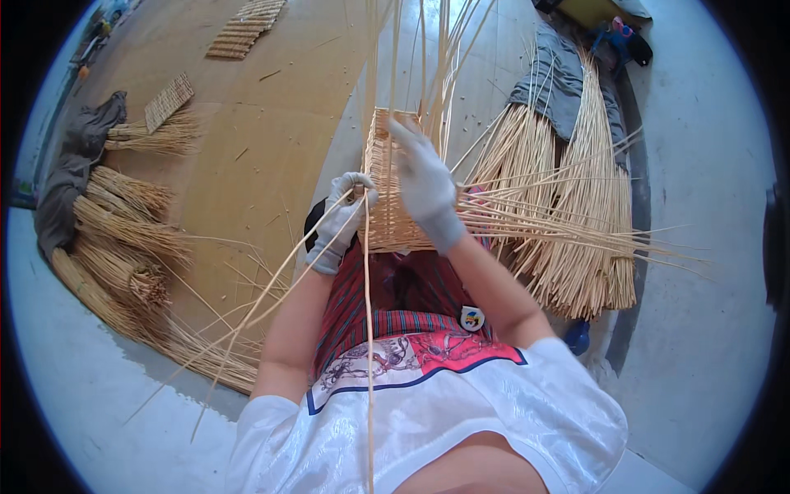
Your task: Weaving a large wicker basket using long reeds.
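Note:
A partly woven wicker basket (385,216) sits in front of my lap, its long pale strands (393,58) standing up from the far side. More loose strands (535,216) fan out to the right. At the basket's left edge, my left hand (340,221) in a white glove is curled closed around pale wicker strands. One long strand (368,329) runs from there down over my shirt; others trail to the lower left. Raised over the weave, my gloved right hand (428,185) has its fingers stretched out, slightly blurred, with nothing seen in it. Its palm side is partly hidden.
Bundles of wicker (132,230) lie on the left beside dark cloth (64,202). Large bundles (588,222) under grey cloth (553,78) lie on the right. A woven mat (245,29) rests farther off on the brown board (271,123), among scattered scraps.

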Motion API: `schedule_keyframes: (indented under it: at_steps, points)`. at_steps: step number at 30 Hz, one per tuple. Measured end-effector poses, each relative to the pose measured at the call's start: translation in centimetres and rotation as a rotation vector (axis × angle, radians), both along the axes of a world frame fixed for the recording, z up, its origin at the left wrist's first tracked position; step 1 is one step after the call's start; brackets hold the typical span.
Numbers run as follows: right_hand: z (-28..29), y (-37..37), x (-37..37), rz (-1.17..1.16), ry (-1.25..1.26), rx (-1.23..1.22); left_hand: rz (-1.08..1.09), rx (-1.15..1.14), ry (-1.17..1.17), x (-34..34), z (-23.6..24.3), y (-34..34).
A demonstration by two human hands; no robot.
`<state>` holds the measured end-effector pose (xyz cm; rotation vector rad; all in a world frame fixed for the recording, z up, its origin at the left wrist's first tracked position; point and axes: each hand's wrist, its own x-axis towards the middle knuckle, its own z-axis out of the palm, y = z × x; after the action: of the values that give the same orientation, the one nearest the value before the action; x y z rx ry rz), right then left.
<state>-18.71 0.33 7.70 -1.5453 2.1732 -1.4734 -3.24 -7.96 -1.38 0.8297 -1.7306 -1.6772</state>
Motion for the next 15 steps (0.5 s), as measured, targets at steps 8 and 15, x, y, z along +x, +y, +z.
schedule_keyframes:
  at_steps: [8, 15]
  points:
    - [1.1, 5.2, -1.8, -0.137, -0.433, -0.104, 0.521, 0.037, 0.018, 0.2, 1.6, 5.9]
    - [-1.6, 6.1, -6.7, -0.36, 0.531, 0.074, -0.096, -0.685, -0.462, -5.6, 5.6, 9.8]
